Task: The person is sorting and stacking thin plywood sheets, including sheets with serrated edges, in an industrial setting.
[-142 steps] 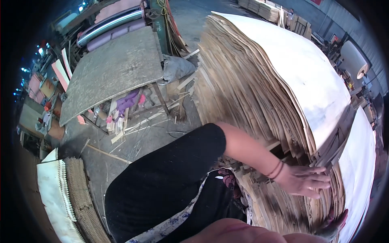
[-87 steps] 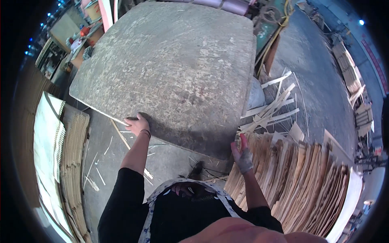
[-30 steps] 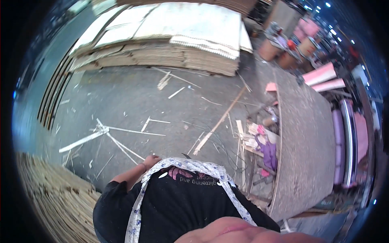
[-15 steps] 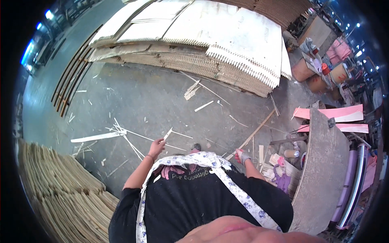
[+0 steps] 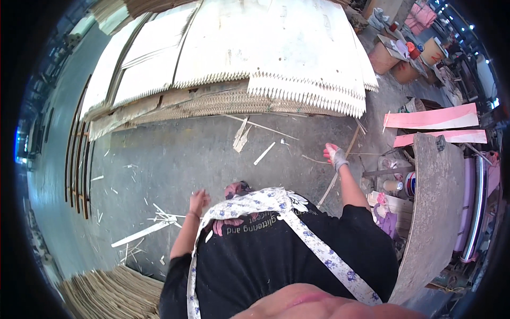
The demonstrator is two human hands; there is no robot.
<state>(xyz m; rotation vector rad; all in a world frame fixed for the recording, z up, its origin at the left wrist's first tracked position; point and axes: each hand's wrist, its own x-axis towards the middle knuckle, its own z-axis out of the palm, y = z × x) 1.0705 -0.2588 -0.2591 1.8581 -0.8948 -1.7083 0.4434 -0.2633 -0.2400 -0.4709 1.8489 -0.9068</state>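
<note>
Ahead of me lies a wide, low stack of pale wood veneer sheets point(image 5: 223, 50) with jagged, tooth-like near edges. My right hand point(image 5: 335, 154), in a greyish fingerless covering, reaches forward over the floor, short of the stack. Its bare fingers are apart and I see nothing in them. Low beside my apron point(image 5: 260, 201) on the left, my left hand point(image 5: 198, 202) hangs over the floor. Its fingers are small and smeared, so their pose does not show clearly. Loose wood strips point(image 5: 142, 233) lie on the floor near it.
Another stack of thin sheets point(image 5: 114, 295) stands at the lower left. A rough grey board point(image 5: 433, 212) is at my right, beside pink strips point(image 5: 433, 118) and purple rolls point(image 5: 463, 207). Dark rails point(image 5: 79, 159) lie at left; a wood splinter point(image 5: 264, 153) lies ahead.
The veneer stack is now closer and the view has shifted. My right hand has swung forward and outward, its fingers opening from a fist. My left hand has dropped back towards my body.
</note>
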